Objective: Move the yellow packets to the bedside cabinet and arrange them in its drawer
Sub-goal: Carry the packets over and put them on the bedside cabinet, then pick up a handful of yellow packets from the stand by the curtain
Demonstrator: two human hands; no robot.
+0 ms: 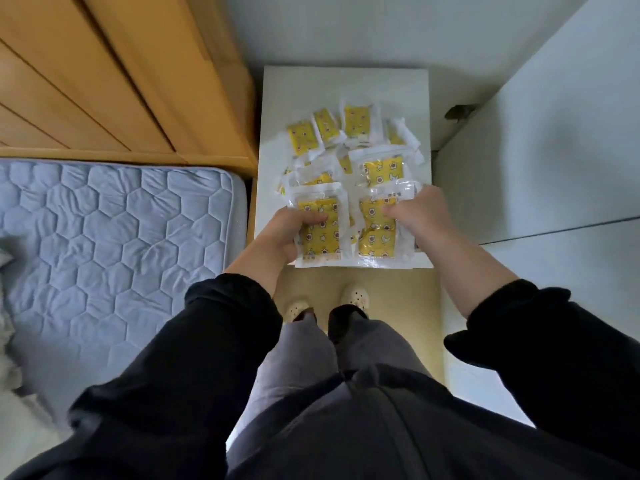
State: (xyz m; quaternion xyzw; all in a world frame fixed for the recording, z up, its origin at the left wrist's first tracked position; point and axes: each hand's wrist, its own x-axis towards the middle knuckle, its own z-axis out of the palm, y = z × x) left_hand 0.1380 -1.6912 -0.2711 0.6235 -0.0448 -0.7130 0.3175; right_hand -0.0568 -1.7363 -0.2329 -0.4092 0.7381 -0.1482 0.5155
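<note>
Several yellow packets in clear wrappers (349, 147) lie heaped on top of the white bedside cabinet (277, 98). My left hand (287, 233) grips a yellow packet (320, 242) at the cabinet's near edge, thumb across its front. My right hand (419, 216) grips another yellow packet (375, 237) right beside it, thumb on its upper part. Both held packets overhang the near edge. The cabinet's drawer is not visible from above.
A wooden headboard (121, 74) and a bed with a grey quilted mattress (114, 230) stand left of the cabinet. A white wall or panel (536, 150) runs along the right. My feet in pale slippers (325, 303) stand on the floor in front.
</note>
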